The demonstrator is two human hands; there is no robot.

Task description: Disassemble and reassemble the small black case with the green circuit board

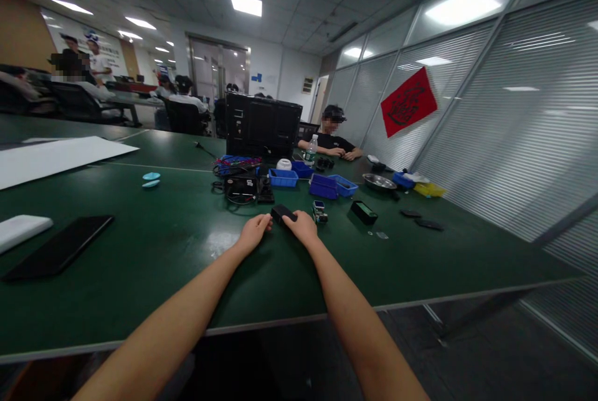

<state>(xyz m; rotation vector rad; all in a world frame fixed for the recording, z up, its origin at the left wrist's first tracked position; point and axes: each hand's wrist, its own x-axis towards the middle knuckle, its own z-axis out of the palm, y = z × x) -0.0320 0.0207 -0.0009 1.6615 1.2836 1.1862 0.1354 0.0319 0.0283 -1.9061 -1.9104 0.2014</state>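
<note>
A small black box (281, 213) is held low over the green table, in front of the dark electronics. My right hand (303, 228) is closed around its right side, thumb on top. At the box's left end, my left hand (255, 231) has its fingers curled and pinched together. Whether something small sits in that pinch, or whether it touches the box, I cannot make out. Just right of my right hand stands a small device with a screen (319, 211). Farther right lies an open black case (364, 212) with a green inside.
Blue bins (283, 178), a black power unit with cables (240, 188) and a monitor (263, 124) stand ahead. A metal bowl (379, 182) and flat black pieces (428, 225) lie right. A black panel (60, 245) lies left. Another person (332, 139) sits across the table.
</note>
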